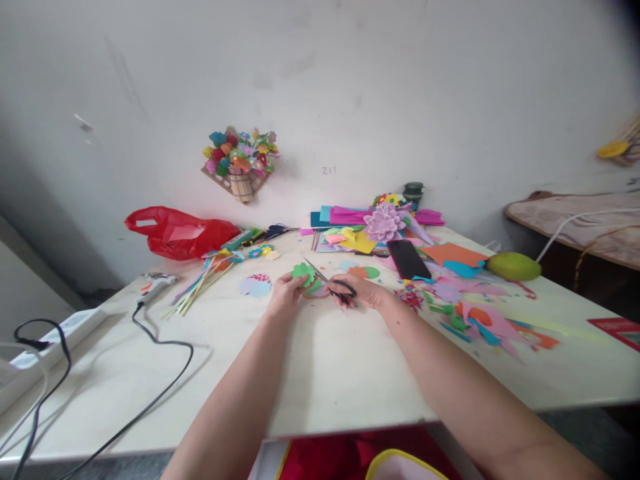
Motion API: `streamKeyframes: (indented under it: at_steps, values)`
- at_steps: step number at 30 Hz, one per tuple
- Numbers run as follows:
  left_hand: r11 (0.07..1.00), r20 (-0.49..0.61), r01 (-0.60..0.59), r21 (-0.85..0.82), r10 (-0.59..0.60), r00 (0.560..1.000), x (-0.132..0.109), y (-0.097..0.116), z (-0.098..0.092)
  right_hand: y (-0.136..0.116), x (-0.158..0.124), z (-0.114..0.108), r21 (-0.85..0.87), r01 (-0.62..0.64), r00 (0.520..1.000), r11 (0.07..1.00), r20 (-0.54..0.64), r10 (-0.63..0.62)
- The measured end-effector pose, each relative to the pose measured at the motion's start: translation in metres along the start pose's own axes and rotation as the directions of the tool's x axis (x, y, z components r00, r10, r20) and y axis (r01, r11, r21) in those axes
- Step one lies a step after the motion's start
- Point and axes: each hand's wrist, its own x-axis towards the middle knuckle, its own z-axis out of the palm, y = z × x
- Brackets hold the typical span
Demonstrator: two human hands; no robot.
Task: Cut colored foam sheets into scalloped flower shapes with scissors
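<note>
A: Red cloth (325,460), yellow-edged, nearest, below the worktop's (350,373) near edge. Next: the green piece (301,271)?

B: Above the worktop, pinched in the left hand (286,293); left of the right hand (364,291), which is closed on the scissors (316,269).

A: Scissors' long axis?

B: Handles near right, tips far left, along the piece's right side; contact unclear.

A: Piece's look?

B: Bright green, flat, scalloped.

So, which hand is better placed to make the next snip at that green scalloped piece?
Probably the right hand: it holds the scissors, which point toward the green scalloped piece. The left hand grips that piece, so it seems better placed to steady or turn it.
</note>
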Motion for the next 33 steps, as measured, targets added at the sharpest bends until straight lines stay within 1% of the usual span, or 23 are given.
streamKeyframes:
  at_steps: [7,16,25,33]
  values:
    - [1.0,-0.008,-0.004,0.019,0.004,1.0,-0.001,0.0,0.001,0.001,0.002,0.001,-0.03,0.008,1.0,1.0,-0.022,-0.008]
    - [0.999,-0.009,-0.012,0.038,0.013,1.0,0.0,-0.002,-0.001,0.009,0.006,-0.002,-0.039,0.041,0.999,0.998,-0.009,-0.041]
    - [0.999,-0.005,-0.016,0.05,0.016,1.0,0.001,-0.003,-0.003,0.005,0.005,0.0,-0.032,0.012,0.999,0.999,-0.032,-0.013]
    - [0.999,0.008,-0.019,0.04,0.018,1.0,0.0,-0.002,-0.002,0.003,0.004,0.001,-0.051,0.038,0.999,0.998,-0.025,-0.039]
